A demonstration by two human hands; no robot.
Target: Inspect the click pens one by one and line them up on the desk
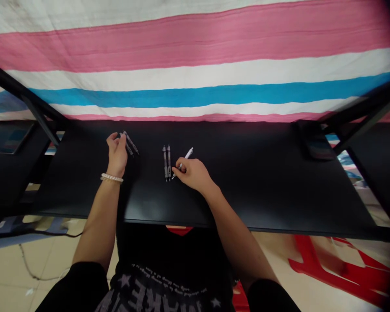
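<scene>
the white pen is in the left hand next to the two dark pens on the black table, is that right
Wrong hand: the head view shows the white pen in the right hand, not the left. The rest stands: it is next to the two dark pens on the black table.

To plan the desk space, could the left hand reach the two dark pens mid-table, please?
Probably yes: the left hand is close to the two dark pens, only the pens at its fingertips between.
</scene>
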